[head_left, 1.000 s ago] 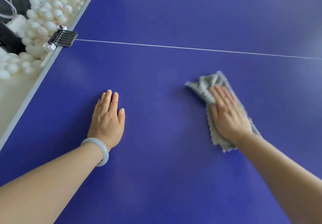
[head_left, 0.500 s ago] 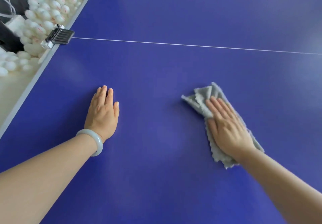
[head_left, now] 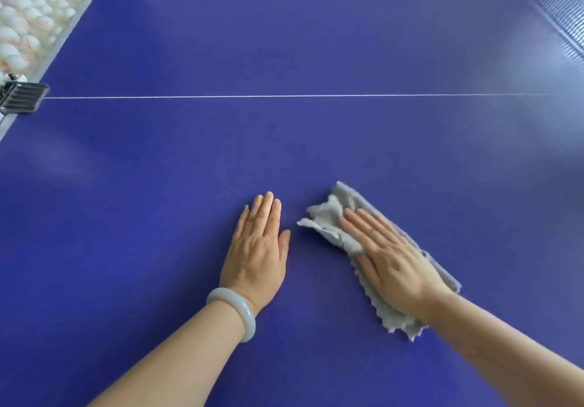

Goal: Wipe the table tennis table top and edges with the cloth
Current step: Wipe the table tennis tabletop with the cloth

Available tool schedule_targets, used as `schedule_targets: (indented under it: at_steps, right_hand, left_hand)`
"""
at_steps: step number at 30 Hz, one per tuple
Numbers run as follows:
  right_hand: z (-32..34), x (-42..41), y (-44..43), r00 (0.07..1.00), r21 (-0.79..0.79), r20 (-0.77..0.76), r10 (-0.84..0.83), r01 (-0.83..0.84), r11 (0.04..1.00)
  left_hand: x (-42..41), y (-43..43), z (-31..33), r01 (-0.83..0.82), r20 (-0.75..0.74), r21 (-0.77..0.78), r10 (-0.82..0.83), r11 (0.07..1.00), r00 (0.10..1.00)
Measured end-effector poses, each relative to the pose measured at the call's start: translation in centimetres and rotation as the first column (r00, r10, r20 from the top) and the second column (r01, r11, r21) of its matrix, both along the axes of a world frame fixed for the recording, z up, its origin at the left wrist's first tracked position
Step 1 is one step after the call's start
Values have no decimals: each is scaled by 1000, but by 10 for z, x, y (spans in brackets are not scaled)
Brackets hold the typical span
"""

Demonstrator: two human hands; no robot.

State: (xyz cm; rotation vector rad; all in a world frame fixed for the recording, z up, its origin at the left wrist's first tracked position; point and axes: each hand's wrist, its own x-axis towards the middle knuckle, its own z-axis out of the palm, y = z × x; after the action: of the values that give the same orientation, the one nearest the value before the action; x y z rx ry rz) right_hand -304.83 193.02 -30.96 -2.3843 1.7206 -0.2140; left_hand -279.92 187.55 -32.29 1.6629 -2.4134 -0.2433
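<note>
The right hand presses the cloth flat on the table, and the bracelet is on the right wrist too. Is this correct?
Not quite: in the head view the bracelet is on the left wrist. The right hand does press the cloth flat on the table.

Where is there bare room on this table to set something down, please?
Bare table spreads from the white line to the hands, and left of the left hand. It is tight between that hand and the cloth under the right hand.

The head view looks forward and down, close over the table top (head_left: 221,153).
</note>
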Motion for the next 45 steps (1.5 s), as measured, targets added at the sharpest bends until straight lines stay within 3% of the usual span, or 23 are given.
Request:
schedule_targets:
  at_steps: [1, 3, 5, 7, 9, 11, 13, 15, 17, 19, 21, 25, 27, 29, 31, 34, 35, 36, 37, 39, 40, 42, 45]
  right_hand:
    - [3, -24, -16, 982, -2, 5, -187, 187, 982]
    - [5, -45, -51, 815, 35, 28, -579, 578, 815]
    - [4, -15, -73, 683, 33, 40, -729, 729, 684]
    - [-3, 40, -64, 808, -10, 72, -585, 587, 809]
    - [-11, 82, -19, 969, -7, 62, -241, 242, 970]
    - [-7, 65, 14, 995, 26, 98, 26, -28, 999]
    - [-3, 7, 10, 994, 10, 98, 49, -51, 999]
    - [2, -53, -14, 969, -52, 53, -242, 245, 968]
    - [6, -86, -48, 742, 18, 43, -669, 669, 743]
    - [4, -62, -81, 559, 38, 2, -829, 829, 559]
    - [-1, -3, -97, 628, 46, 59, -776, 775, 631]
    - [-10, 98, -38, 952, 18, 127, -278, 278, 960]
    - [-9, 67, 8, 983, 22, 131, -129, 127, 992]
    - [-9, -2, 49, 973, -20, 95, -210, 213, 977]
    - [-6, -80, 81, 854, -19, 29, -520, 520, 854]
    - [3, -142, 100, 377, 51, 36, -926, 924, 378]
    - [4, -138, 94, 295, 59, 31, -955, 953, 296]
    - [5, -128, 86, 317, 24, 24, -948, 948, 318]
    - [4, -113, 80, 425, -30, 27, -905, 905, 424]
    - [3, -79, 70, 768, -47, -26, -640, 639, 768]
    - [2, -64, 68, 878, 13, -61, -475, 476, 879]
    - [2, -50, 64, 964, 70, -58, -258, 262, 963]
    - [-2, -52, 64, 966, 74, -46, -253, 256, 964]
  left_hand:
    - [0, 1, -1, -5, 21, -6, 5, 1000, 1000]
    - [-2, 0, -2, -7, 54, -16, 8, 1000, 999]
    - [-3, -1, -3, -14, 54, -25, 15, 1000, 998]
    - [-3, 0, -2, -18, 44, -24, 19, 1000, 999]
    - [-2, 0, -2, -13, 18, -48, 13, 999, 1000]
    - [-1, 0, -3, -1, -15, -22, 1, 1000, 1000]
    - [-1, 0, -3, -10, 4, 0, 10, 1000, 1000]
    - [-3, -1, -2, -32, 39, 17, 31, 999, 999]
    - [-4, -1, 1, -40, 51, 34, 39, 999, 998]
    - [-4, -2, 2, -39, 62, 25, 38, 999, 997]
    - [-3, -3, 0, -29, 64, -2, 29, 1000, 998]
    - [-4, -4, -1, -29, 38, -24, 30, 999, 999]
    - [-4, -4, 0, -33, 10, -10, 33, 999, 999]
    - [-4, -2, 0, -34, 8, 19, 34, 999, 999]
    - [-3, 0, 1, -41, 1, 44, 41, 998, 999]
    - [-3, 0, 3, -33, -13, 42, 34, 999, 999]
    - [-3, -1, 3, -38, -14, 41, 39, 998, 999]
    - [-3, -1, 3, -42, -13, 40, 43, 998, 999]
    - [-5, 0, 3, -41, -11, 34, 42, 999, 999]
    - [-7, 1, 5, -36, 8, 22, 35, 999, 999]
    - [-8, 2, 6, -34, 28, 18, 34, 999, 999]
    - [-10, 3, 6, -27, 84, 11, 26, 1000, 996]
    - [-22, 6, 11, 36, 178, -19, -32, 999, 984]
